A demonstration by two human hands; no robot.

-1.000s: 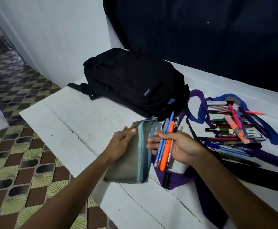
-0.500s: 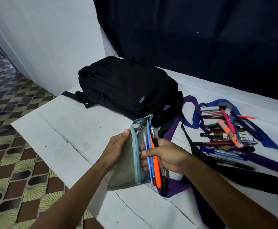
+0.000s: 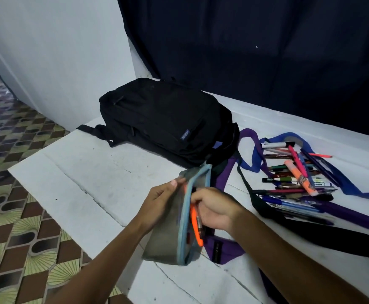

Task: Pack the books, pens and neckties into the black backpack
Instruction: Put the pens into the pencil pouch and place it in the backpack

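Head view. I see the left hand at the 6 o'clock centre of the frame, gripping the outer side of a grey pencil pouch with a light blue zip edge; its fingers are curled on the pouch wall, thumb on top near the rim. The right hand sits just beside it at about 5 o'clock, its fingers clamped on a small bunch of pens, the orange one most visible, whose upper ends are inside the pouch's open mouth. I cannot tell how many pens are in the bunch.

The black backpack lies flat on the white counter at 12 o'clock from the hands, its near corner close to the pouch tip; whether the two touch I cannot tell. At 3 o'clock, a loose heap of pens and markers rests on the counter, well apart from the backpack opening. The neckties lie under and around that heap: a blue necktie looping at 2 o'clock, a purple necktie running from beside the backpack under the right hand, and a black necktie across the right forearm side at 4 o'clock.

A dark curtain hangs behind the counter, with patterned floor tiles at 8 o'clock.
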